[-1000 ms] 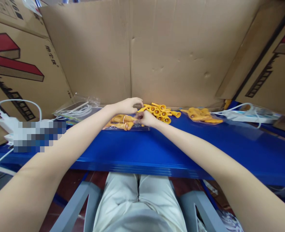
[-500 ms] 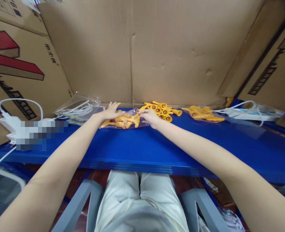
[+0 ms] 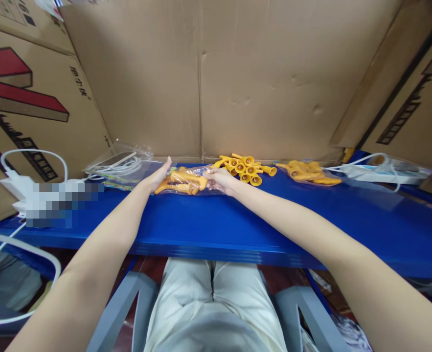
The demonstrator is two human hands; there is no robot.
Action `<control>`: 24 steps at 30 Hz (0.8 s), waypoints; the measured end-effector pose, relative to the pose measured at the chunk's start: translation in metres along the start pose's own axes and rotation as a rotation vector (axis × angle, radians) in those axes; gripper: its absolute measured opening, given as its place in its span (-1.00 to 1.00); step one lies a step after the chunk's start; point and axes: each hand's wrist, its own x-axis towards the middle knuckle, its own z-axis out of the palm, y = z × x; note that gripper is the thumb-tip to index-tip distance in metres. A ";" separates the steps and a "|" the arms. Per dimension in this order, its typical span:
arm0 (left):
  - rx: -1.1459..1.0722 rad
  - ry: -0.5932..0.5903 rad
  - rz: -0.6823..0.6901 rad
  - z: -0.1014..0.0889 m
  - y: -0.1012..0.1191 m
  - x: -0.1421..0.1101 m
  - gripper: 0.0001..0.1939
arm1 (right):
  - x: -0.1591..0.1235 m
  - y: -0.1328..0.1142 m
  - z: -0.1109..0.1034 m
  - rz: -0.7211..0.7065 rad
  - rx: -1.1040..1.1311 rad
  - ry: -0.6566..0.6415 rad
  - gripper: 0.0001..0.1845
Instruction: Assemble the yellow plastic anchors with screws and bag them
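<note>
A clear plastic bag (image 3: pixel 183 182) of orange-yellow pieces lies on the blue tabletop in front of me. My left hand (image 3: pixel 160 177) stands on edge at the bag's left end, fingers straight and holding nothing. At the other end, the fingers of my right hand (image 3: pixel 221 181) are closed on the bag's edge. Just behind my right hand is a loose pile of yellow horn-shaped pieces (image 3: pixel 250 170), each with a flared cup and a narrow stem. The fingertips of my right hand are partly hidden by the plastic.
Another clear bag of orange-yellow pieces (image 3: pixel 307 172) lies to the right. A bagged white cable (image 3: pixel 122 168) is at the left, beside a white plug and cord (image 3: pixel 19 186). Cardboard (image 3: pixel 256 88) walls off the back. The blue table's front edge (image 3: pixel 208 252) is above my lap.
My left hand has turned from lying spread over the bag to standing at its left end. The pieces inside have shifted, and my right hand has moved slightly left along the bag.
</note>
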 end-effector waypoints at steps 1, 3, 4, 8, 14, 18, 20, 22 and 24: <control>-0.072 0.007 -0.026 -0.001 0.001 0.000 -0.13 | 0.001 0.000 0.001 -0.004 -0.003 -0.021 -0.79; -0.132 0.016 -0.039 -0.002 0.001 0.001 -0.12 | 0.003 -0.002 0.001 -0.019 -0.044 -0.069 -0.81; -0.132 0.014 -0.038 -0.001 0.000 0.002 -0.12 | 0.004 -0.003 0.001 -0.030 -0.080 -0.091 -0.81; -0.090 0.025 -0.024 0.002 -0.004 0.005 -0.24 | 0.005 -0.007 0.003 -0.066 -0.247 -0.092 -0.76; -0.064 0.109 0.011 0.006 -0.007 0.007 -0.38 | -0.003 -0.008 0.005 -0.096 -0.390 -0.021 -0.74; -0.062 0.102 0.073 0.006 -0.006 0.007 -0.41 | -0.006 -0.009 0.002 -0.154 -0.263 -0.037 -0.82; -0.088 0.077 0.086 0.007 -0.003 0.005 -0.41 | -0.008 -0.011 0.000 -0.154 -0.185 -0.075 -0.82; -0.113 0.068 0.092 0.009 0.000 0.001 -0.40 | -0.013 -0.012 -0.001 -0.152 -0.165 -0.116 -0.77; -0.108 0.079 0.090 0.010 0.004 -0.002 -0.38 | -0.019 -0.013 0.000 -0.186 -0.212 -0.152 -0.72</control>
